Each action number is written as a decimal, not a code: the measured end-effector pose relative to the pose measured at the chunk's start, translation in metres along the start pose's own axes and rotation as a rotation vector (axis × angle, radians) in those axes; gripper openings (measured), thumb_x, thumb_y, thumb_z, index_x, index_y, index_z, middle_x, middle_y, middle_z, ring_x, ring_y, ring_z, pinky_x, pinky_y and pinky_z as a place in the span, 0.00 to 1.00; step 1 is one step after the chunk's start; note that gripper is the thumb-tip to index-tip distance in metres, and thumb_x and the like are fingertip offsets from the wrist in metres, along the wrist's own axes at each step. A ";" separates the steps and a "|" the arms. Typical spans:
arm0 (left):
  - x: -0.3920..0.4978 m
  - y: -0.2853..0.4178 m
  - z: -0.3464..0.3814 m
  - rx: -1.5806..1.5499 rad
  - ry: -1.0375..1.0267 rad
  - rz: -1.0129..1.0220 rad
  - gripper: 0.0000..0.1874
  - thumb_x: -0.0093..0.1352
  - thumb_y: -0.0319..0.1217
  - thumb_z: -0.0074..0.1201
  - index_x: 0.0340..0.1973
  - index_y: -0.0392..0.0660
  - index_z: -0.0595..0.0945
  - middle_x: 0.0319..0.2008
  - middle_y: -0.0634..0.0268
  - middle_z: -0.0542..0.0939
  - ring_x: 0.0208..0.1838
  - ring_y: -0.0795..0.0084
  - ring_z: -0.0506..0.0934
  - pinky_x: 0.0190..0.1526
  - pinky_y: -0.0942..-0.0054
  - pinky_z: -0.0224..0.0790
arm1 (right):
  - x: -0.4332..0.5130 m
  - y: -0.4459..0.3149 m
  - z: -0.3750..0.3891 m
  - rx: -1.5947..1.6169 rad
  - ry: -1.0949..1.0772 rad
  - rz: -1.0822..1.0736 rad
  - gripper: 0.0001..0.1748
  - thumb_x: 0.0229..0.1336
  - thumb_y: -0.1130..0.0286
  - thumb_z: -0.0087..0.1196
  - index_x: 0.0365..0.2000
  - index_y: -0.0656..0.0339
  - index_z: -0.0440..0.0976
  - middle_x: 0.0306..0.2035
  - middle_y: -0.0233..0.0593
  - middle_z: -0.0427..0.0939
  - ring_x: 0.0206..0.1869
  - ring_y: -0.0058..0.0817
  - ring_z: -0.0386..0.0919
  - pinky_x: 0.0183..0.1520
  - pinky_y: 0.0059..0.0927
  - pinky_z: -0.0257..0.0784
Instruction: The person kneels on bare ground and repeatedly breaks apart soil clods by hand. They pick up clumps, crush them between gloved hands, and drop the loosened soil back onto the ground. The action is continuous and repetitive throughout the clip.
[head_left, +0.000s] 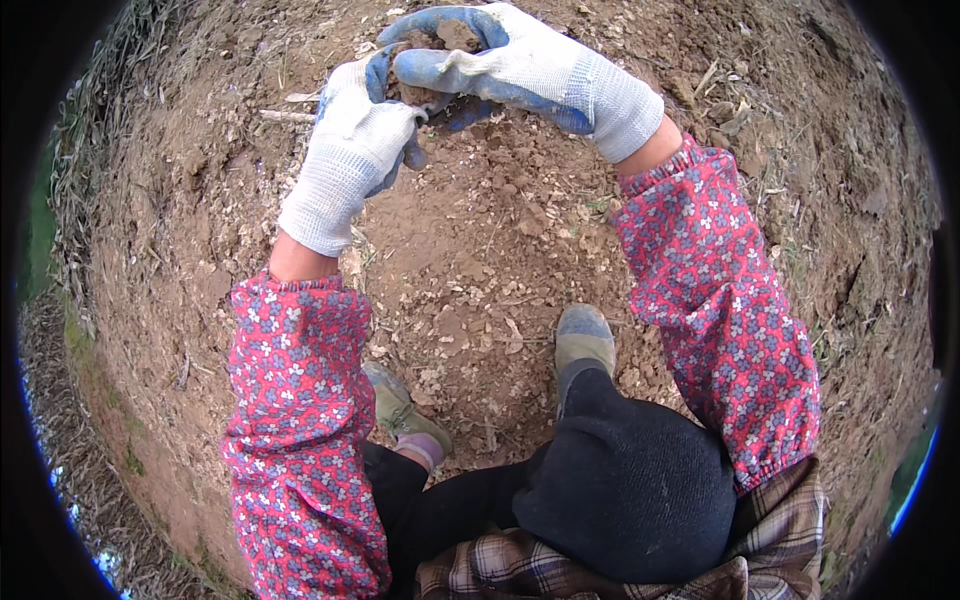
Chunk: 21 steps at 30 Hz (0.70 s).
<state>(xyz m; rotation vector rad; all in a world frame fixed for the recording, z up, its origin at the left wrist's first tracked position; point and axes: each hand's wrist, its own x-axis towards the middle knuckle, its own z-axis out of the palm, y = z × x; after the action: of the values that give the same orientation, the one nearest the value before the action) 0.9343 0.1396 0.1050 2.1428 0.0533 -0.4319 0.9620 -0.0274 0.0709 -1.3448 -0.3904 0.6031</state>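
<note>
At the top of the view my two hands meet around a lumpy brown clod of soil (459, 36). My right hand (517, 67), in a white knit glove with blue coated fingers, curls around the clod from the right. My left hand (352, 139), gloved the same way, grips its left side. More of the brown mass shows between the fingers. Its underside is mostly hidden by the gloves, and whether something else is inside it cannot be made out. Beneath the hands lies loose, crumbly earth (487, 217).
Both forearms wear red flowered sleeves (300, 420). My shoes (585, 337) rest on bare soil strewn with dry leaf bits and stalks (289, 116). Dry plant litter (97, 127) lines the left edge, and a mossy strip (105, 390) runs along the lower left.
</note>
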 end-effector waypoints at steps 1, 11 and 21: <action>0.001 -0.005 -0.002 0.111 0.032 0.061 0.12 0.61 0.27 0.56 0.40 0.36 0.81 0.19 0.60 0.80 0.16 0.78 0.75 0.16 0.79 0.64 | 0.003 0.002 0.002 -0.028 0.010 -0.033 0.26 0.53 0.52 0.64 0.47 0.58 0.77 0.35 0.34 0.81 0.34 0.20 0.78 0.35 0.23 0.77; 0.005 -0.024 -0.019 -0.230 -0.300 0.142 0.26 0.63 0.29 0.61 0.56 0.37 0.71 0.37 0.60 0.82 0.29 0.77 0.80 0.21 0.80 0.70 | 0.036 0.041 0.008 -0.393 0.175 -0.313 0.20 0.53 0.67 0.58 0.47 0.63 0.76 0.37 0.43 0.83 0.38 0.29 0.81 0.46 0.28 0.75; -0.006 -0.038 -0.005 -0.078 -0.067 0.057 0.14 0.67 0.36 0.53 0.39 0.36 0.79 0.21 0.65 0.79 0.18 0.80 0.75 0.16 0.81 0.64 | 0.003 0.027 0.019 0.148 -0.070 -0.009 0.29 0.61 0.58 0.57 0.59 0.59 0.67 0.48 0.34 0.77 0.47 0.21 0.77 0.48 0.27 0.76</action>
<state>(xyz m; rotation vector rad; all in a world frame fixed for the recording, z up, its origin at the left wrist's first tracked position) 0.9227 0.1667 0.0796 2.0470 -0.0288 -0.4607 0.9482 -0.0077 0.0477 -1.1828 -0.4007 0.6604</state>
